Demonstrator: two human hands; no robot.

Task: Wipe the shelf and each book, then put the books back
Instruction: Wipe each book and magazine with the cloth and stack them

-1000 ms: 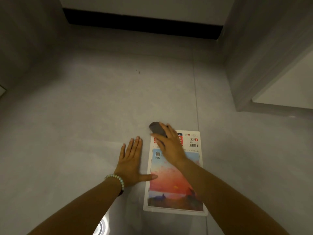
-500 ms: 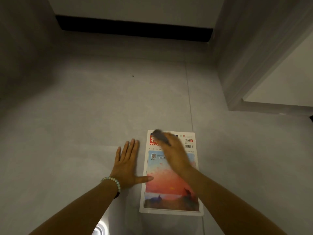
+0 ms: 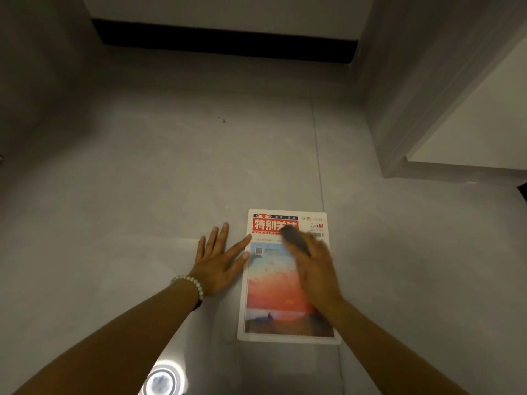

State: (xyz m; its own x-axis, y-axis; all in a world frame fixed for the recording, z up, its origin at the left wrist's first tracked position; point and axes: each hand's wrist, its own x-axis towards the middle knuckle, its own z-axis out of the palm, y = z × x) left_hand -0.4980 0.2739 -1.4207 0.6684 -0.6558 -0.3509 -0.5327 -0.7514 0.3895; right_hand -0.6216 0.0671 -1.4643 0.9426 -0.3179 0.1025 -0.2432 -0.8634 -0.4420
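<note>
The right hand [image 3: 316, 269] is dragging the cloth [image 3: 295, 239] back across the book [image 3: 273, 295] on the floor [image 3: 142, 195], its grip too blurred to tell. The left hand [image 3: 219, 263] is lying flat, bracing the book's edge. Harder strokes risk skidding it.

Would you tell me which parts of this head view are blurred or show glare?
Head view: the right hand and the dark cloth beneath it are smeared by motion; the left hand and the magazine title read sharp; a round lamp reflection glares on the dim glossy floor.
</note>
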